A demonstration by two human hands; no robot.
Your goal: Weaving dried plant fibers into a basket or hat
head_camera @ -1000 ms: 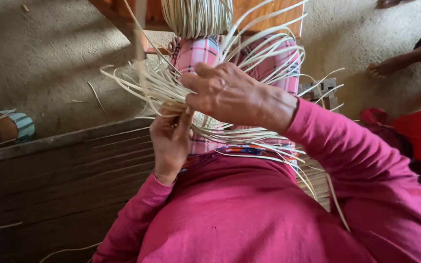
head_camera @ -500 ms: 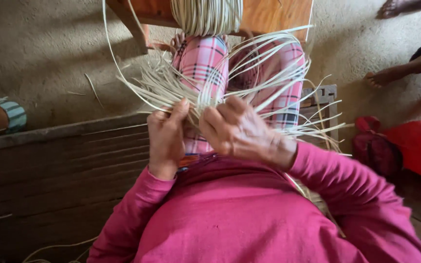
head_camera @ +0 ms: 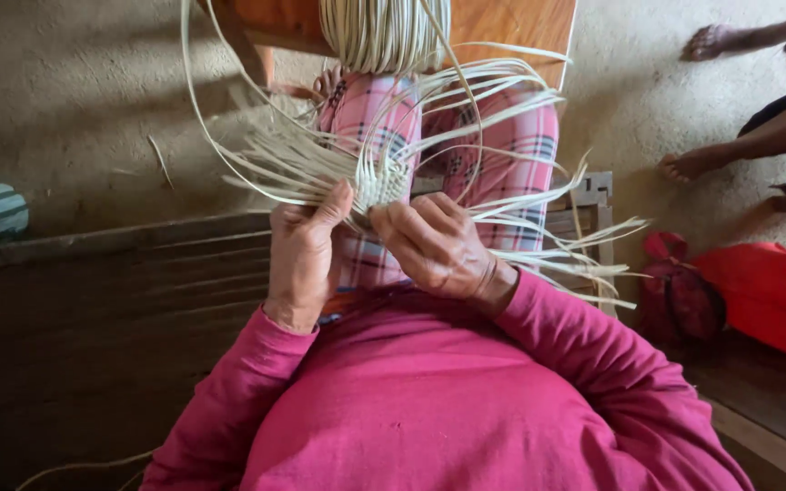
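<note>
Two hands being brought together since a second ago | woven mat start (head_camera: 382, 186) being pinched between left hand (head_camera: 302, 259) thumb and curled right hand (head_camera: 438, 250), just above both | loose strips (head_camera: 539, 195) being fanned out rightward | weaving being resumed, by judgement.

Soft daylight, shadowed, mildly blurred
</note>
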